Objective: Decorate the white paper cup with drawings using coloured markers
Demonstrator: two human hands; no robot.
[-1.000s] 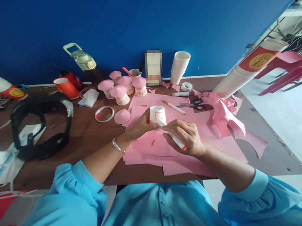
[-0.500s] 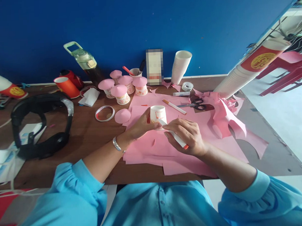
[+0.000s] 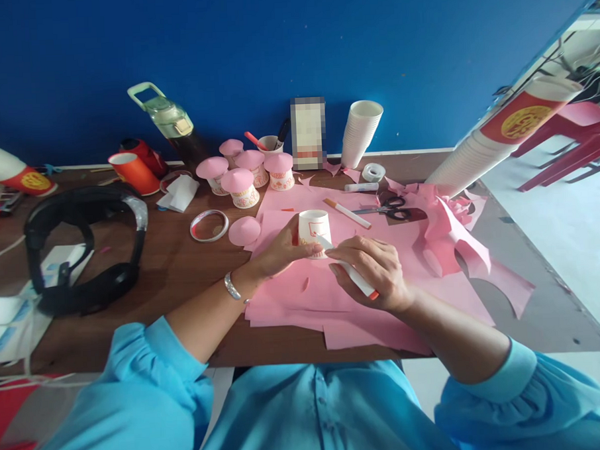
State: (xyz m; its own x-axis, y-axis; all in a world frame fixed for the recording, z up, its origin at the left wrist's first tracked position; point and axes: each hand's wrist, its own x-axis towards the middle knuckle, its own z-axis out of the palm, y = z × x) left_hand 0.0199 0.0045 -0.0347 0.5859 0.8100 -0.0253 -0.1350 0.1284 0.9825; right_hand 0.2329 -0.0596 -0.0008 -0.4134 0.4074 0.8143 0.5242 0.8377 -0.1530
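Note:
My left hand (image 3: 284, 250) is closed round the left side of a small white paper cup (image 3: 314, 221), upright over pink paper (image 3: 293, 298). Orange-red line drawings mark the cup's wall. A white marker (image 3: 352, 276) with an orange-red end is gripped in my right hand (image 3: 374, 268), its tip at the cup's front. Just beyond my hands lies the marker's cap or another marker, white with an orange-brown end (image 3: 346, 213). Several decorated cups with pink cone roofs (image 3: 238, 184) stand to the back left, and one loose pink cone (image 3: 244, 231) rests near my left hand.
Scissors (image 3: 391, 209) and pink paper scraps (image 3: 452, 228) lie to the right. Stacked paper cups (image 3: 360, 133) stand at the back, beside a phone (image 3: 309, 135). Leftward are a tape roll (image 3: 209, 226), a bottle (image 3: 171, 121) and a black headband-like device (image 3: 87, 251).
My right hand and the marker have shifted slightly to the right. A bit more orange-red line shows on the cup, while my left hand keeps its hold.

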